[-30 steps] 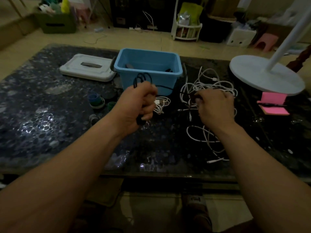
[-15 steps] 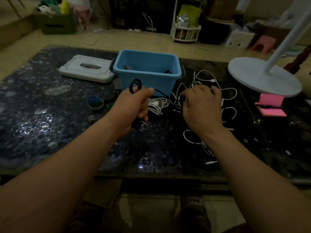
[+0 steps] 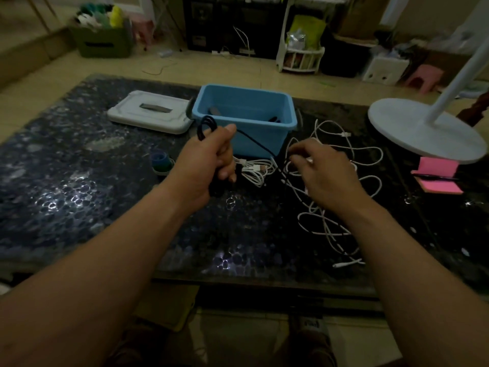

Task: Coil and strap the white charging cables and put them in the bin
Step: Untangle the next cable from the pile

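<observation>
Black cable, not white, is gripped as a coil in the left hand, with loops showing above and below the fist. One strand is led across the front of the blue bin toward the right hand. That hand is lowered with bent fingers onto the loose white cables, spread on the desk right of the bin. Whether anything is pinched cannot be told. The hands are held apart.

Step judged: coiling. Slack should be fed in even loops and the strand lifted clear of the white tangle first, so nothing is dragged along.

One white bundle is noted coiled just before the bin. The tangle is crossed over itself. A lamp base and pink notes crowd the right; a lid lies left.
</observation>
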